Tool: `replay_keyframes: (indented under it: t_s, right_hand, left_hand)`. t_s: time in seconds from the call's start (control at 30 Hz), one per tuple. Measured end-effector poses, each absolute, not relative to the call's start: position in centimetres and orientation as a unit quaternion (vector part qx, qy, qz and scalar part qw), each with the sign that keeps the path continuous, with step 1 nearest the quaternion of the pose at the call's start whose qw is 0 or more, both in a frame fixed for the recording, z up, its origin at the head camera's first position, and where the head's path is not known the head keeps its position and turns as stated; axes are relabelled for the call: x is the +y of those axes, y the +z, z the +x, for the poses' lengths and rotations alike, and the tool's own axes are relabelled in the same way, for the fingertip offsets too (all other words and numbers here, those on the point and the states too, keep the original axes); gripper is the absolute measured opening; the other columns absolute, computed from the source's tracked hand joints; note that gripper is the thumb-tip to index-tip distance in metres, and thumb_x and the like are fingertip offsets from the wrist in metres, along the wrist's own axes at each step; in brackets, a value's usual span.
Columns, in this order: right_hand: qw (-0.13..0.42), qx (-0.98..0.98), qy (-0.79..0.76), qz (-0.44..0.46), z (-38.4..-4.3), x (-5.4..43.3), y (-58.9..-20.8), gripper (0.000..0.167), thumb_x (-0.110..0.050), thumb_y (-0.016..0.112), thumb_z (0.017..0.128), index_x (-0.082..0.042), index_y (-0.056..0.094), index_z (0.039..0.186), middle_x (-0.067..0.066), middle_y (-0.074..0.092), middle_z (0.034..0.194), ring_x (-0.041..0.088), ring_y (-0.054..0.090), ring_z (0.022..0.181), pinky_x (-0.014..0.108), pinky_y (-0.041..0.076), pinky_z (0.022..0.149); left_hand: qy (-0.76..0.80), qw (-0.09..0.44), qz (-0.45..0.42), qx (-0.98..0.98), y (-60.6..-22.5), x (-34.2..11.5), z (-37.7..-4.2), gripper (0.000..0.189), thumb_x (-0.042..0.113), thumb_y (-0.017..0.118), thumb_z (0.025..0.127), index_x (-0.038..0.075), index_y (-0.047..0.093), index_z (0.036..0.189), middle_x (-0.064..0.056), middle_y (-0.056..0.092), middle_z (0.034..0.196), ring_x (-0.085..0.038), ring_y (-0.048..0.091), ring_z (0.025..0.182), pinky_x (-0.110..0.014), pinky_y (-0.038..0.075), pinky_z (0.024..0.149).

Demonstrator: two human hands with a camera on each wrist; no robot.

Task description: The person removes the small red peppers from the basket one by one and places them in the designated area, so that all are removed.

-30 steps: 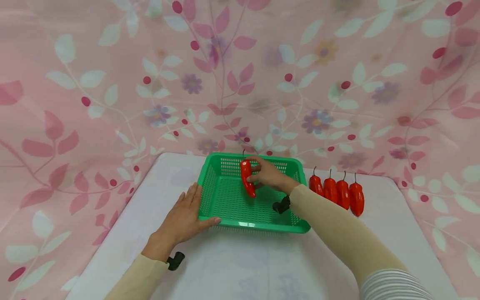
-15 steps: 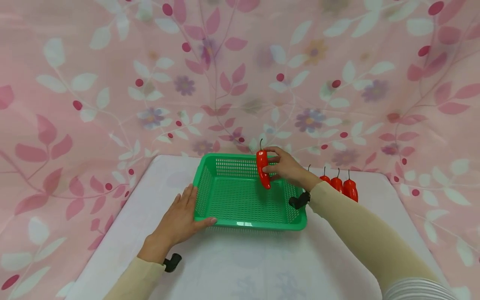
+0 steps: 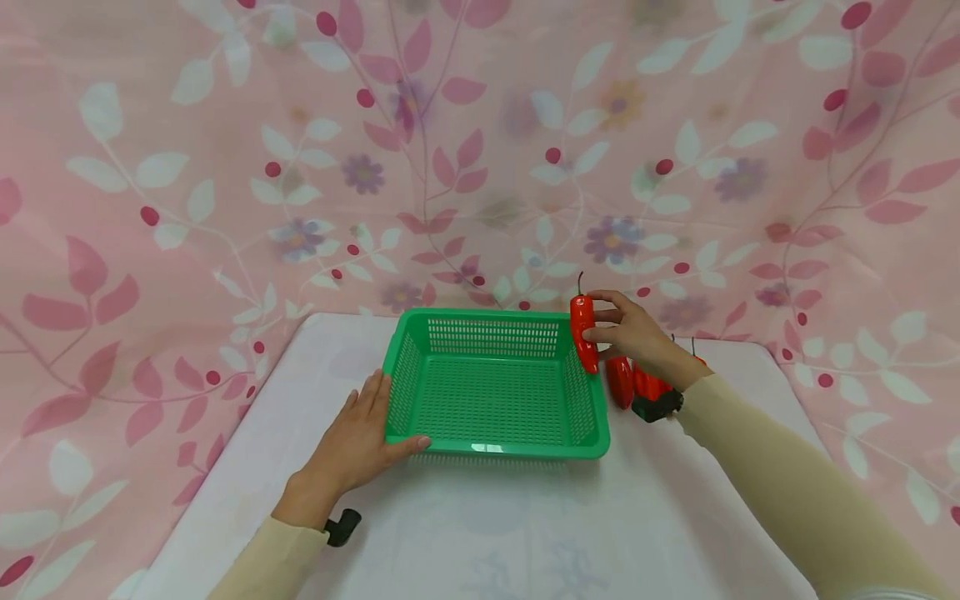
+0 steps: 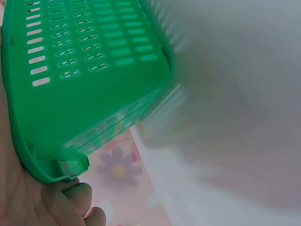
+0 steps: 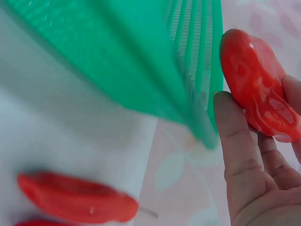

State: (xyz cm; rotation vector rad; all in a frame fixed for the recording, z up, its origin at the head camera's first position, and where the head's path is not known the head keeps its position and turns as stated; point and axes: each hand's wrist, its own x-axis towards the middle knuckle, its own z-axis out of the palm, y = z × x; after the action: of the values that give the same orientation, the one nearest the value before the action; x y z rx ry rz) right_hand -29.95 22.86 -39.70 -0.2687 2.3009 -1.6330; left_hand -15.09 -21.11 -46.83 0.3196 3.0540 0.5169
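Observation:
My right hand point(image 3: 637, 337) pinches a red chili pepper point(image 3: 582, 329) between thumb and fingers, stem up, at the right rim of a green plastic basket point(image 3: 491, 451). The right wrist view shows this glossy pepper point(image 5: 254, 82) from close by, with its fingers around it. At the basket's front left corner lies my left hand point(image 3: 352, 442), its fingers straight along the left rim and the thumb over the front rim. From the left wrist view, its palm touches the basket's slotted side point(image 4: 94, 94).
More red peppers stand in a row right of the basket, one visible beside its wall point(image 3: 620, 382); my right hand and wrist camera partly hide the others. A white cloth covers the table point(image 3: 480, 517). Behind it hangs a pink floral cloth point(image 3: 480, 150).
My right hand has carried the pepper rightward, from over the middle of the basket to its right rim. The left hand keeps its place on the basket. The head view has shifted slightly.

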Motion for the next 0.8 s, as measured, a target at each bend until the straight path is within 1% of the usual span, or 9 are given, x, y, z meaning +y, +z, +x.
replay_keyframes:
  t_s: [0.17, 0.37, 0.47, 0.63, 0.8]
  right_hand:
    - [0.144, 0.816, -0.555, -0.078, -29.5, 25.3, -39.8, 0.08, -0.015, 0.07, 0.102, -0.019, 0.023, 0.167, 0.026, 0.04, 0.16, 0.05, 0.058, 0.131, 0.055, 0.063, 0.093]
    - [0.129, 0.818, -0.556, -0.067, -29.1, 28.3, -40.3, 0.082, -0.017, 0.07, 0.103, -0.021, 0.021, 0.168, 0.025, 0.04, 0.16, 0.047, 0.058, 0.129, 0.053, 0.063, 0.093]
    - [0.123, 0.823, -0.551, -0.063, -28.9, 29.7, -40.6, 0.082, -0.018, 0.07, 0.103, -0.021, 0.021, 0.168, 0.026, 0.039, 0.16, 0.048, 0.057, 0.13, 0.054, 0.063, 0.094]
    - [0.118, 0.826, -0.548, -0.054, -28.3, 31.9, -41.3, 0.084, -0.019, 0.071, 0.102, -0.02, 0.019, 0.168, 0.027, 0.035, 0.162, 0.051, 0.051, 0.135, 0.057, 0.06, 0.096]
    - [0.113, 0.84, -0.53, -0.036, -27.5, 34.2, -42.4, 0.086, -0.021, 0.069, 0.104, -0.019, 0.014, 0.17, 0.031, 0.031, 0.163, 0.054, 0.05, 0.136, 0.053, 0.061, 0.097]
  left_hand:
    - [0.166, 0.014, 0.103, 0.981, -46.7, -21.1, -15.0, 0.137, 0.097, 0.045, 0.081, -0.005, 0.012, 0.167, -0.023, 0.012, 0.176, -0.042, 0.015, 0.163, -0.06, 0.015, 0.131]
    - [0.162, 0.016, 0.104, 0.981, -46.7, -21.1, -15.1, 0.136, 0.097, 0.044, 0.081, -0.004, 0.012, 0.167, -0.023, 0.012, 0.176, -0.043, 0.015, 0.163, -0.059, 0.015, 0.131]
    - [0.163, 0.016, 0.105, 0.981, -46.8, -21.1, -15.1, 0.136, 0.096, 0.045, 0.082, -0.004, 0.011, 0.167, -0.023, 0.012, 0.176, -0.043, 0.015, 0.163, -0.06, 0.015, 0.131]
    - [0.162, 0.016, 0.106, 0.981, -46.8, -21.1, -15.1, 0.137, 0.097, 0.043, 0.081, -0.004, 0.011, 0.167, -0.023, 0.011, 0.176, -0.042, 0.015, 0.163, -0.059, 0.015, 0.131]
    - [0.161, 0.015, 0.107, 0.981, -46.9, -21.2, -15.1, 0.138, 0.098, 0.042, 0.08, -0.005, 0.011, 0.167, -0.023, 0.011, 0.176, -0.042, 0.014, 0.163, -0.06, 0.016, 0.131]
